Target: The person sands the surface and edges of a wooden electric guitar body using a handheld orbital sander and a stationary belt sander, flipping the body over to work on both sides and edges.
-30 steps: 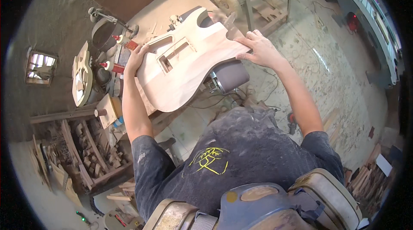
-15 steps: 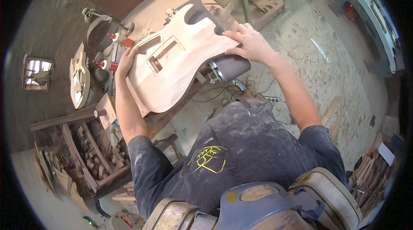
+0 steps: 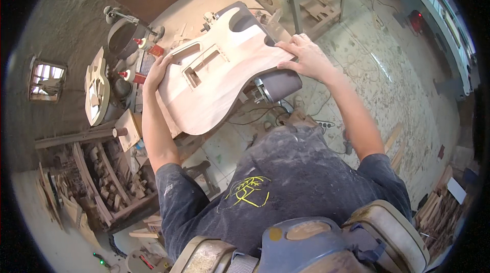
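Note:
A pale, unfinished wooden guitar body [image 3: 217,86] lies flat between my hands, with routed cavities in its upper face. My left hand [image 3: 158,72] grips its left edge beside the long cavity, fingers on top and partly hidden. At the right horn, my right hand [image 3: 302,57] is closed on the edge, thumb near me and fingers along the far side. Under the body runs a belt sander [image 3: 279,85], its dark belt curving round a drum at the near right and showing again in the far cutaway. Whether wood and belt touch, I cannot tell.
Two glue bottles [image 3: 133,77] stand left of my left hand. Another guitar body [image 3: 97,91] leans by the wall. A wooden rack [image 3: 115,181] of offcuts is at lower left. Cables [image 3: 255,115] trail below the sander. A metal-legged frame [image 3: 293,2] stands at the back.
The guitar body and both hands appear slightly farther right, but the surroundings shift likewise as the view moves. Both hands keep their hold.

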